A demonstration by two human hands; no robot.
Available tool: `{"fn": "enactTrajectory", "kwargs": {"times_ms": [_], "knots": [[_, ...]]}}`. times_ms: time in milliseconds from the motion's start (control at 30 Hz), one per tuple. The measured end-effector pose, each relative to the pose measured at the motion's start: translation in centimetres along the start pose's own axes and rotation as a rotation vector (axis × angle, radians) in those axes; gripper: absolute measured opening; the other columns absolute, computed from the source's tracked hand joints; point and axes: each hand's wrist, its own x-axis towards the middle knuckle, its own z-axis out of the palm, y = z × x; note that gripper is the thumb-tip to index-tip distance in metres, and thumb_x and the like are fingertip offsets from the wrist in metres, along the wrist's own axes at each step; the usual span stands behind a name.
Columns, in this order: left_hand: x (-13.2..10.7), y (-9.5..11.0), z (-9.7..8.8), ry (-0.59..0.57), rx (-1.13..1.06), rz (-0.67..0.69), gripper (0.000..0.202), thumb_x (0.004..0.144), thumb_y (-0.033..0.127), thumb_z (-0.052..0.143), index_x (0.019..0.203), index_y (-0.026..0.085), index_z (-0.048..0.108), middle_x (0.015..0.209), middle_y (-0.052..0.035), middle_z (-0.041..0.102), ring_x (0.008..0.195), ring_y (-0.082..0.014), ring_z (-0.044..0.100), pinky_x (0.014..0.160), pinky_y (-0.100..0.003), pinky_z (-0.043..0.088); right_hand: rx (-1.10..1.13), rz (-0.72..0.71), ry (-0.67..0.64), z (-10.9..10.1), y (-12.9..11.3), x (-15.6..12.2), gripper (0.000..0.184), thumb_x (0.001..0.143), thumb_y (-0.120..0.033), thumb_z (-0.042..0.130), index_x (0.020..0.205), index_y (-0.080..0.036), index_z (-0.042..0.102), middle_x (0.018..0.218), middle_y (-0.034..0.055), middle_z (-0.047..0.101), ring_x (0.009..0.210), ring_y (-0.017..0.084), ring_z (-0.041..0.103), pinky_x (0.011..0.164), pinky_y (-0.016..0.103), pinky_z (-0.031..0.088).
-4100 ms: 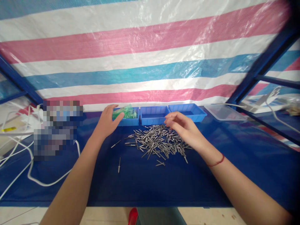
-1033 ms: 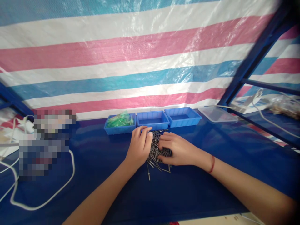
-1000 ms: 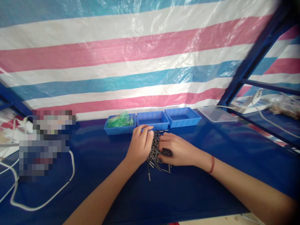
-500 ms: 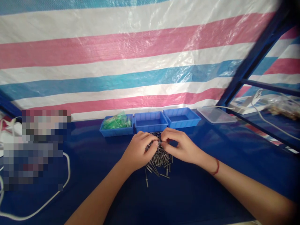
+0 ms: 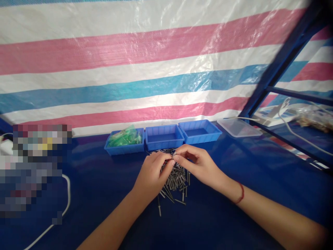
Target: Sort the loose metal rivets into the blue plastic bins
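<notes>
Over a pile of metal blind rivets (image 5: 177, 178) on the blue tabletop, both hands meet with fingertips together. My left hand (image 5: 155, 172) is closed in a pinch, thumb against the fingers, at one end of what looks like a rivet (image 5: 173, 156). From the other side my right hand (image 5: 199, 162) pinches the same small piece between thumb and forefinger. Most of that piece is hidden by the fingertips. A single rivet (image 5: 159, 207) lies apart at the near side of the pile.
Behind the pile stand three blue bins in a row: the left bin (image 5: 122, 150) with green plastic bags, the middle bin (image 5: 164, 142) and the right bin (image 5: 203, 138). A clear plastic lid (image 5: 239, 127) lies at right. A white cable (image 5: 68, 194) curves across the left.
My hands have drawn closer, the right one moving left until the fingertips meet around the small piece. The camera view has shifted slightly.
</notes>
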Motion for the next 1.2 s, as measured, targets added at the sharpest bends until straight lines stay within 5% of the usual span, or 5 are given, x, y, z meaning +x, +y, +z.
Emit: {"fn": "enactTrajectory", "kwargs": {"times_ms": [533,967,1200], "knots": [[0.4,-1.3,-0.5,0.085,0.097,0.079,0.003,0.085,0.020,0.056,0.082,0.020,0.055,0.080,0.0013,0.064,0.078,-0.0157,0.058,0.074,-0.030,0.035,-0.068,0.026,-0.028,0.1,0.3,-0.1,0.017,0.088,-0.033,0.057,0.096,-0.021,0.065,0.088,0.0048,0.067,0.076,0.017,0.060,0.069,0.031,0.049],[0.3,-0.9,-1.1,0.151,0.094,0.100,0.006,0.089,0.025,0.054,0.085,0.020,0.053,0.081,0.0008,0.064,0.078,-0.0157,0.058,0.073,-0.029,0.038,-0.267,-0.175,-0.111,0.1,0.1,0.4,0.018,0.094,-0.028,0.046,0.094,-0.021,0.063,0.092,0.0041,0.067,0.087,0.017,0.060,0.081,0.032,0.047],[0.4,-1.5,-1.5,0.084,0.106,-0.014,0.017,0.091,0.030,0.051,0.103,0.019,0.056,0.086,-0.0012,0.067,0.077,-0.0164,0.060,0.073,-0.030,0.039,-0.728,-0.234,0.287,-0.1,1.7,3.2,0.022,0.094,-0.031,0.045,0.095,-0.022,0.065,0.100,0.0077,0.065,0.097,0.025,0.053,0.085,0.043,0.040]]}}
